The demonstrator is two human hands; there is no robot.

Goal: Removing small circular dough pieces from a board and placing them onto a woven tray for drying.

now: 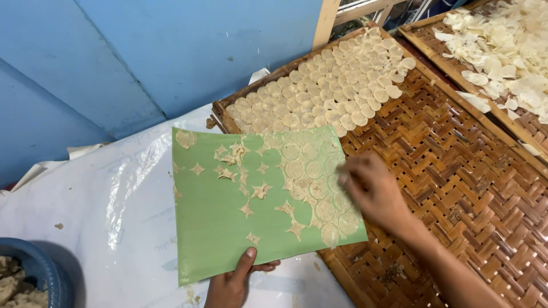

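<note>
At bottom centre, the left hand (231, 285) pinches the near edge of a thin green sheet (228, 228), thumb on top. It looks light and bendy, so it is best gripped by its edges. The right hand (374, 191), fingers curled, picks at soft, fragile dough discs (317, 188) on the sheet's right side. Behind are woven bamboo trays (456, 171), a plastic-covered counter (114, 217) and a blue wall (188, 51).

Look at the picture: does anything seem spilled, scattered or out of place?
Yes. On the far woven tray, the pale chips lie in a loose, overlapping heap, whereas the round discs on the near woven tray sit in tidy rows.
</note>
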